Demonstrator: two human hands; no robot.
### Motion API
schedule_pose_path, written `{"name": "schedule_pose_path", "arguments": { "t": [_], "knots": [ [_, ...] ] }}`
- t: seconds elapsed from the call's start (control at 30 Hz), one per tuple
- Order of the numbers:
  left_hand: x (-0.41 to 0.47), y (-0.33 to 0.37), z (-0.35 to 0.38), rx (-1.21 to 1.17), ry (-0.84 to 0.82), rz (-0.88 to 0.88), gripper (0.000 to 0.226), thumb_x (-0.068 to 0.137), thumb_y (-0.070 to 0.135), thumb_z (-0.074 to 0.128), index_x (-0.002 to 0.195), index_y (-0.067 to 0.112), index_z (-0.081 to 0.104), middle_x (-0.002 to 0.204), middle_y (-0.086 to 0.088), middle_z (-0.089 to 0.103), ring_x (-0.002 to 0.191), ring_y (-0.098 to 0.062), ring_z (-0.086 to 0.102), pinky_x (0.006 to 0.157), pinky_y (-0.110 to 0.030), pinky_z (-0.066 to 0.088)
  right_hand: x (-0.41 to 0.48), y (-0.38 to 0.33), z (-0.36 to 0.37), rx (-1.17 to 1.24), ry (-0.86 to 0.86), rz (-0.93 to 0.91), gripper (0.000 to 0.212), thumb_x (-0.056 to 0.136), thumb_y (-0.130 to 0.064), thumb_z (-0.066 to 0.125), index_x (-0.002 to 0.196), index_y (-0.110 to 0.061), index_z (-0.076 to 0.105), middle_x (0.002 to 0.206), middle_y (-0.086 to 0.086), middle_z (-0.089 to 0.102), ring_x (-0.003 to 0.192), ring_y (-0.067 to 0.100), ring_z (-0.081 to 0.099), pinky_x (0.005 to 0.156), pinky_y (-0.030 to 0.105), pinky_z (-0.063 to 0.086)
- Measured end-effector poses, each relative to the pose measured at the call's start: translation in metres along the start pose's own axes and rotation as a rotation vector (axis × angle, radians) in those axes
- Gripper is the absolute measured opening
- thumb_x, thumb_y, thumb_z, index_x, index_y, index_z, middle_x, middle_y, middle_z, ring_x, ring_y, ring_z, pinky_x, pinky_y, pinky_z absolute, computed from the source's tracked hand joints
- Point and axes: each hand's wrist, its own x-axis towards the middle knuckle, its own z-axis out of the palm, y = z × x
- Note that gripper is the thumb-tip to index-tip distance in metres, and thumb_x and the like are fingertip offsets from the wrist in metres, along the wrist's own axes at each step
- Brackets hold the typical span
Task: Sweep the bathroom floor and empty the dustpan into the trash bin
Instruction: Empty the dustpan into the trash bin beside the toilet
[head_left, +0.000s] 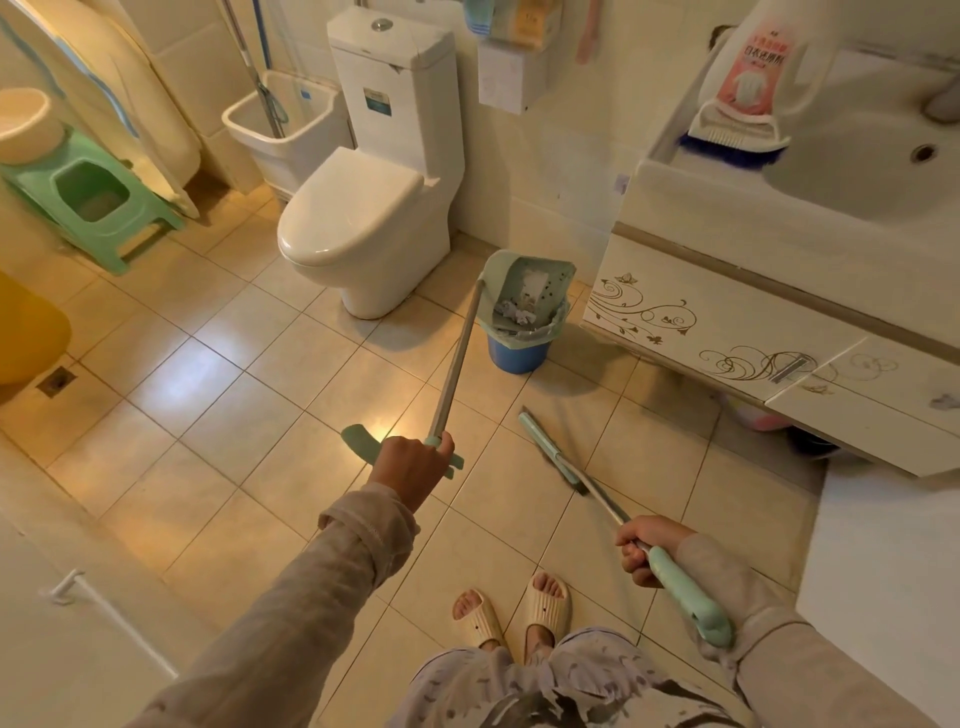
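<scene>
My left hand grips the top of the long grey dustpan handle. The pale green dustpan is tilted over the blue trash bin, which has a light liner. Scraps of paper lie at the pan's lower edge, above the bin's mouth. My right hand holds the broom by its green grip. The broom head rests on the tiled floor in front of my feet, to the right of the dustpan handle.
A white toilet stands just left of the bin. The vanity cabinet with a sink is on the right. A green stool and a yellow container stand at the left, and a mop sink is behind the toilet.
</scene>
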Motion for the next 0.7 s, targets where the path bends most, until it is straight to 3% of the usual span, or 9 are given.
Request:
{"name": "schedule_pose_path", "arguments": {
  "t": [0.13,0.3,0.57,0.7],
  "knots": [
    [-0.002,-0.008,0.002,-0.004,0.027,-0.022,0.059,0.099,0.027,0.045,0.145,0.005,0.017,0.101,-0.008,0.071,0.087,-0.021,0.071,0.078,-0.028,0.053,0.0,0.001,-0.001,-0.008,0.002,0.01,0.038,0.09,-0.002,0.034,0.055,-0.015,0.03,0.025,0.0,0.034,0.017,0.009,0.029,0.026,0.01,0.023],
    [0.009,-0.037,-0.014,0.21,0.069,-0.003,0.055,0.099,0.012,0.044,0.145,0.002,0.017,0.094,-0.008,0.073,0.084,-0.021,0.072,0.061,-0.026,0.047,-0.002,-0.003,0.0,-0.03,-0.005,0.016,0.036,0.09,-0.002,0.033,0.056,-0.015,0.03,0.025,0.0,0.035,0.017,0.009,0.029,0.027,0.009,0.022],
    [0.018,-0.07,-0.051,0.265,0.173,-0.021,0.043,0.099,0.021,0.045,0.135,-0.002,0.036,0.096,-0.01,0.072,0.088,-0.024,0.073,0.071,-0.027,0.055,-0.006,-0.012,0.013,0.0,-0.001,0.0,0.028,0.088,-0.001,0.034,0.062,-0.012,0.033,0.027,0.0,0.035,0.019,0.009,0.029,0.027,0.011,0.022],
    [0.013,-0.07,-0.04,0.369,0.191,0.052,0.051,0.099,0.013,0.045,0.14,-0.01,0.025,0.096,-0.01,0.073,0.089,-0.022,0.073,0.061,-0.024,0.047,-0.005,-0.018,0.024,-0.057,0.004,0.017,0.028,0.088,-0.003,0.034,0.061,-0.012,0.034,0.026,0.0,0.035,0.019,0.01,0.029,0.027,0.013,0.023]
  ]
}}
